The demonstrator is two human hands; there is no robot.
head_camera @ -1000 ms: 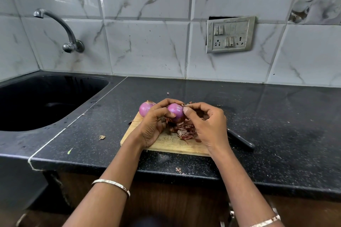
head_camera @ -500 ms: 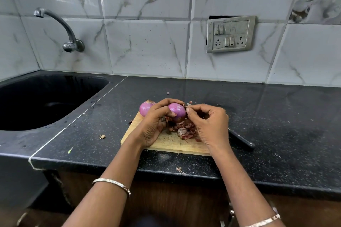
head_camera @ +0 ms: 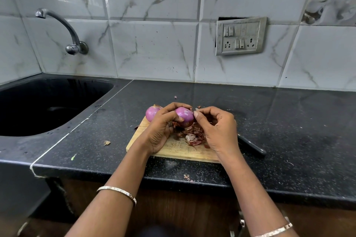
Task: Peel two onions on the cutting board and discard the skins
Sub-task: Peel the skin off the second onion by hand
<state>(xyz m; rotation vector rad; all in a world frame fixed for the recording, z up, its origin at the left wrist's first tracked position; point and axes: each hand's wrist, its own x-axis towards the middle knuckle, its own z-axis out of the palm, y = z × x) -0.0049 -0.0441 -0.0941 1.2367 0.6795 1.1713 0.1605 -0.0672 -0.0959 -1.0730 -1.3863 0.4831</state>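
One black speckled stone countertop (head_camera: 289, 121) bore one black basin sink (head_camera: 48, 106), well left of one rectangular pale wooden cutting board (head_camera: 173, 150). Two hands met above the board: the left hand (head_camera: 161, 129) curled its fingers round one shiny purple round onion (head_camera: 184, 116), while the right hand (head_camera: 217, 131), fingers curled, pinched thumb and forefinger at that onion's right end. One black-handled knife (head_camera: 252, 147) lay beside the board's right edge, a second purple onion (head_camera: 151, 113) sat at its far left corner, and one heap of reddish-brown papery skins (head_camera: 194, 136) lay mid-board.
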